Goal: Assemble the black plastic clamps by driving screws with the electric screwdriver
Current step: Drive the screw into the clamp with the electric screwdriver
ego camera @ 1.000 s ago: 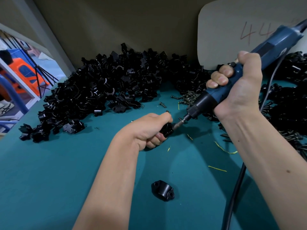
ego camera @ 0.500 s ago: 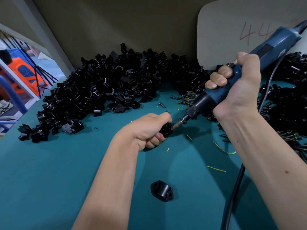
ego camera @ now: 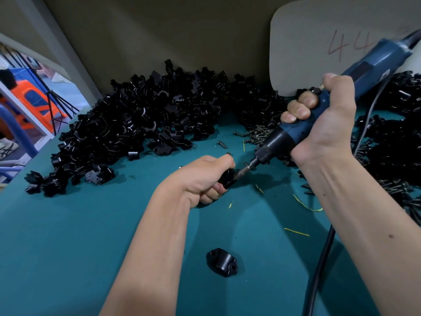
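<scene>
My left hand (ego camera: 202, 179) is closed around a black plastic clamp (ego camera: 227, 179) held just above the teal table; most of the clamp is hidden by my fingers. My right hand (ego camera: 323, 128) grips the blue electric screwdriver (ego camera: 319, 119), tilted down to the left. Its bit (ego camera: 245, 171) presses against the clamp's right side. A loose black clamp half (ego camera: 222, 262) with two holes lies on the table near me, between my forearms.
A big heap of black clamp parts (ego camera: 136, 124) fills the back left of the teal table (ego camera: 68, 247). Loose screws (ego camera: 257, 134) lie behind the driver. More black parts (ego camera: 396, 144) pile up at right. The black power cord (ego camera: 319, 270) trails down beside my right arm.
The screwdriver and right hand have edged slightly lower and left toward the clamp. The left hand keeps its grip in the same spot.
</scene>
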Motion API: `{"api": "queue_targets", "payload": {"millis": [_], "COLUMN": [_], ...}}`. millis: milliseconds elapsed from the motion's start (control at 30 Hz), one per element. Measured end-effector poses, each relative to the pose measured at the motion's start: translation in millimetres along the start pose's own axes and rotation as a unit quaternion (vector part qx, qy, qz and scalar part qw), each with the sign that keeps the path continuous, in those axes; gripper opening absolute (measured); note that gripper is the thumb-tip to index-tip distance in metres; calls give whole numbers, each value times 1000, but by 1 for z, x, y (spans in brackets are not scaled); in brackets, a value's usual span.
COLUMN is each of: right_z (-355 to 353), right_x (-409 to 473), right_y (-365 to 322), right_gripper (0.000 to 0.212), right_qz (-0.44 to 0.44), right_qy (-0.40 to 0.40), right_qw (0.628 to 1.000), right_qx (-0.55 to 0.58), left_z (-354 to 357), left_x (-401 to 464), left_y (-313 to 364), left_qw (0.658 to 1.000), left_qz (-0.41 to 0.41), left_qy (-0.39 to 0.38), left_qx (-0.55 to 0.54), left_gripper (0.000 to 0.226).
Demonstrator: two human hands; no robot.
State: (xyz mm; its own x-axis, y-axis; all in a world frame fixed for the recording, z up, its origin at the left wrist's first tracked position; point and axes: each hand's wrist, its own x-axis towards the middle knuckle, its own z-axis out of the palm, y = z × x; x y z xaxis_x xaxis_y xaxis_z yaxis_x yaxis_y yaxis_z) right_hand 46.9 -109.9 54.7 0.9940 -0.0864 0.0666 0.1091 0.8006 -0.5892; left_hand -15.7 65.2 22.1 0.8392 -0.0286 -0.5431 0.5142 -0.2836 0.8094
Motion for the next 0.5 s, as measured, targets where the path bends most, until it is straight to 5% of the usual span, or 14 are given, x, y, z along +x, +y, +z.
{"api": "queue_targets", "payload": {"millis": [500], "right_z": [2], "right_x": [0], "right_y": [3], "right_gripper": [20], "right_qz": [-33], "right_qy": [74], "right_qw": [996], "right_qx": [-30], "left_z": [2], "left_x": [-2], "left_y": [1], "left_qw": [1000], "left_qz": [11], "left_qy": [11], "left_qx": [-10], "left_gripper": [39]}}
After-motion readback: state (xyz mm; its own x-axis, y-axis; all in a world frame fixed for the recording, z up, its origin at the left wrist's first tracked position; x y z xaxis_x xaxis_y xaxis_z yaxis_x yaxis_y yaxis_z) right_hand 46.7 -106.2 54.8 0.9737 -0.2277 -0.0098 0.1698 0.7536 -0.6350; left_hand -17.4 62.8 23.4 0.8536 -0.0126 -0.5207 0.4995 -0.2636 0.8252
